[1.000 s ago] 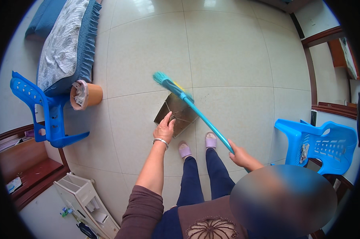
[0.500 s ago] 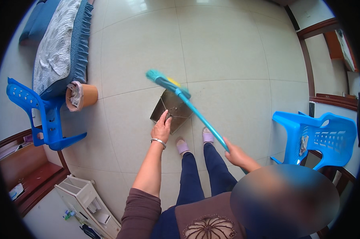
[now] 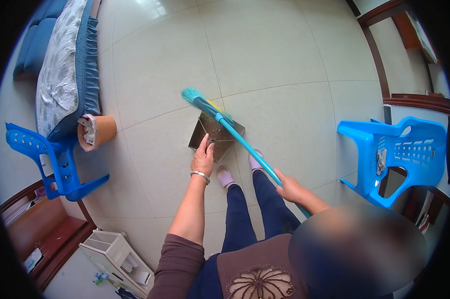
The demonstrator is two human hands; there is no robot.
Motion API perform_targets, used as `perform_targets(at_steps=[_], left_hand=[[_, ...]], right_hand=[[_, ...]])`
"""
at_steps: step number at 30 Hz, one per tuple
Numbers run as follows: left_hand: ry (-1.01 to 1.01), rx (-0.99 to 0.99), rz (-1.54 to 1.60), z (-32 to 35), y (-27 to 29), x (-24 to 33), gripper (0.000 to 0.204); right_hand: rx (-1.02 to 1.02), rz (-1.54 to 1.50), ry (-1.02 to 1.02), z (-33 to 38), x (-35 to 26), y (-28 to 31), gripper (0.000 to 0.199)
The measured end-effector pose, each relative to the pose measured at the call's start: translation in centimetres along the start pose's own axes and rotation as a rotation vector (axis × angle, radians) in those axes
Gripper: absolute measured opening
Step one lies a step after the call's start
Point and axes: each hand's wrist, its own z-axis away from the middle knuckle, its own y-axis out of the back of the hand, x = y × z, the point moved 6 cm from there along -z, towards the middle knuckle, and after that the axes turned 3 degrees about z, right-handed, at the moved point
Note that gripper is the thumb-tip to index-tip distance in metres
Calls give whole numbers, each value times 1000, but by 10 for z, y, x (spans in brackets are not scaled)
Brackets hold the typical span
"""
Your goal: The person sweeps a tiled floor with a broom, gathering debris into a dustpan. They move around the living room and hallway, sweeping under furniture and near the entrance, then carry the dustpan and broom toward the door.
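My left hand (image 3: 203,159), with a silver bangle at the wrist, is closed at the top of a metal dustpan (image 3: 221,133); the handle is mostly hidden beneath the fingers. Small bits of debris seem to lie in the pan. A turquoise broom (image 3: 245,144) slants down from my right hand (image 3: 290,190), which is wrapped round its stick. Its turquoise and yellow bristles (image 3: 192,95) lie across the far edge of the dustpan, slightly blurred. The pan sits on the tiled floor just ahead of my lilac slippers (image 3: 225,176).
At left stand a lined orange waste bin (image 3: 104,130), a blue plastic chair (image 3: 68,164) and a sofa (image 3: 58,84) with a white cover. Another blue chair (image 3: 379,154) stands at right. A white narrow shelf unit (image 3: 116,261) is at lower left.
Both feet have shifted a little forward, and the view has moved slightly right. The dustpan has moved a little right over the tiles, with the broom head still across its far edge.
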Motion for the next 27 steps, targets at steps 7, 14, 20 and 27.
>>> perform_targets(at_steps=[7, 14, 20, 27], left_hand=[[5, -7, -89, -6, 0, 4, 43], [11, -6, -129, -10, -1, 1, 43], [47, -41, -142, -15, -1, -5, 43], [55, -70, -126, -17, 1, 4, 44]], right_hand=[[47, 69, 38, -2, -19, 41, 54], [146, 35, 81, -41, -52, 38, 48], [164, 78, 94, -61, -70, 30, 49], [3, -148, -99, -90, -82, 35, 50]])
